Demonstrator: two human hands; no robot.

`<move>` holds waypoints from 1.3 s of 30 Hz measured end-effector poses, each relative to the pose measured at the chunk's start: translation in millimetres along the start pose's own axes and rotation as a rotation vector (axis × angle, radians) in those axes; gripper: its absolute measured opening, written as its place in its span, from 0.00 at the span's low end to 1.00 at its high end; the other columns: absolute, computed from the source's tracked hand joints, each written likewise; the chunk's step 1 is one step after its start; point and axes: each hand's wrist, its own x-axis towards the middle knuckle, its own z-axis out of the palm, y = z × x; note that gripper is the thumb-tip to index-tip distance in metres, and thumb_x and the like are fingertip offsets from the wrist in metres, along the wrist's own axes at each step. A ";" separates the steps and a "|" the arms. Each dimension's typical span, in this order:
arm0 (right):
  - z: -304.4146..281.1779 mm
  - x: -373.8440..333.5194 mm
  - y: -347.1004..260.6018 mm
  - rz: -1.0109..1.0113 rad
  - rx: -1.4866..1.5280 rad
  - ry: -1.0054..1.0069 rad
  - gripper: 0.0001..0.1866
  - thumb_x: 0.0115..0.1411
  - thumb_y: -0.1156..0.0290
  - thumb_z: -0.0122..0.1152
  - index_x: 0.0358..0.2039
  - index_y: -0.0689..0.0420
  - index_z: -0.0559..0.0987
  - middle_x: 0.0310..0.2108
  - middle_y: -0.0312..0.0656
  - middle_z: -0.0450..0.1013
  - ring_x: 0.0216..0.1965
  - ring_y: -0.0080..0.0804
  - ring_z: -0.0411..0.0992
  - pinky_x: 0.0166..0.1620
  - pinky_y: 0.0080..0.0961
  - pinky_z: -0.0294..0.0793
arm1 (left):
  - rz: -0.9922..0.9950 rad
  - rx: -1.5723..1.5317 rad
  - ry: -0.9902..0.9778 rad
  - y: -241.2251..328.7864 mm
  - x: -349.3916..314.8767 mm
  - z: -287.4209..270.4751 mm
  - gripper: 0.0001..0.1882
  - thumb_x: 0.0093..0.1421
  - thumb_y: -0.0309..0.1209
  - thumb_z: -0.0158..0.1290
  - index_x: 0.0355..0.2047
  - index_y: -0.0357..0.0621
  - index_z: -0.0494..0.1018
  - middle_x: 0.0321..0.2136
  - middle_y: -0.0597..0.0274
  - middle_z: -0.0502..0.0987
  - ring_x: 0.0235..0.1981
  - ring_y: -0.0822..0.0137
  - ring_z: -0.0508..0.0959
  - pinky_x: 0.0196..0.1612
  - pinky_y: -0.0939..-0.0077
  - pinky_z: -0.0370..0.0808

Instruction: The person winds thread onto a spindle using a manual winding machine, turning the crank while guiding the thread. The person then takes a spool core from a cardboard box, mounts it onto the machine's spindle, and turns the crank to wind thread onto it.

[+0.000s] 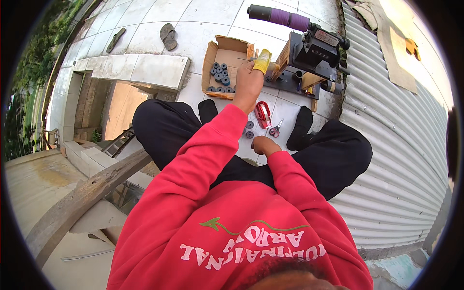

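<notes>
My left hand [248, 83] reaches forward to the coil winder [315, 50], its fingers curled beside a thin metal rod. A yellow wrap or cloth [262, 61] covers part of its fingers; what they grip is hidden. Close to my body, my right hand [264, 145] is closed, and anything inside it is out of sight. Small dark ring-shaped spools [249, 124] lie just beyond it on the tiles. Near them are a red tape dispenser [262, 115] and small scissors [276, 129]. A cardboard box [209, 63] left of my left hand holds several dark spools [220, 72].
Purple thread or wire [285, 18] is wound on the winder's long roller. Corrugated metal sheeting [396, 145] borders the right side. A tiled ledge [159, 71] and a wooden beam [89, 203] stand at left. Two sandals [168, 36] lie on the far tiles.
</notes>
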 end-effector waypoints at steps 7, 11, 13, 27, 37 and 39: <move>-155.6 -28.6 11.3 -0.063 0.558 0.876 0.20 0.67 0.74 0.54 0.57 0.59 0.83 0.46 0.55 0.83 0.48 0.45 0.82 0.52 0.39 0.79 | -0.030 0.504 0.085 -110.5 -27.8 -40.8 0.11 0.63 0.26 0.58 0.43 0.37 0.86 0.30 0.55 0.86 0.28 0.66 0.81 0.33 0.69 0.74; -241.3 -50.9 -42.9 -0.209 1.263 0.917 0.22 0.69 0.71 0.53 0.61 0.60 0.80 0.50 0.55 0.79 0.50 0.35 0.79 0.54 0.27 0.75 | -0.053 0.805 0.023 -183.7 -37.3 -58.8 0.11 0.60 0.32 0.61 0.40 0.43 0.87 0.33 0.42 0.85 0.35 0.44 0.85 0.41 0.53 0.80; -254.7 -51.7 -39.1 -0.177 1.003 0.932 0.25 0.66 0.74 0.52 0.63 0.62 0.78 0.57 0.60 0.76 0.57 0.46 0.78 0.60 0.31 0.74 | -0.118 0.848 -0.009 -189.4 -36.5 -59.3 0.11 0.59 0.33 0.62 0.40 0.45 0.88 0.33 0.43 0.85 0.36 0.44 0.86 0.41 0.52 0.80; -276.1 -69.3 -73.5 -0.446 1.140 0.981 0.30 0.77 0.59 0.56 0.71 0.63 0.68 0.47 0.48 0.82 0.50 0.29 0.78 0.55 0.28 0.75 | -0.372 1.286 -0.366 -237.4 -29.5 -81.0 0.21 0.58 0.40 0.66 0.45 0.38 0.85 0.43 0.43 0.86 0.46 0.45 0.87 0.50 0.52 0.83; -192.1 -90.0 -74.2 -0.151 0.713 0.988 0.13 0.75 0.68 0.55 0.53 0.58 0.84 0.24 0.39 0.70 0.25 0.21 0.65 0.31 0.26 0.68 | 0.384 1.308 -0.031 -65.8 -24.9 -89.4 0.13 0.59 0.26 0.60 0.44 0.41 0.82 0.52 0.51 0.79 0.54 0.49 0.80 0.54 0.53 0.78; -155.7 -82.3 -71.8 -0.142 0.699 0.921 0.13 0.75 0.67 0.55 0.52 0.57 0.84 0.26 0.43 0.74 0.26 0.27 0.71 0.34 0.30 0.71 | 0.464 1.148 0.124 -21.3 -7.6 -79.9 0.12 0.63 0.27 0.57 0.46 0.38 0.81 0.42 0.49 0.81 0.45 0.53 0.84 0.48 0.58 0.80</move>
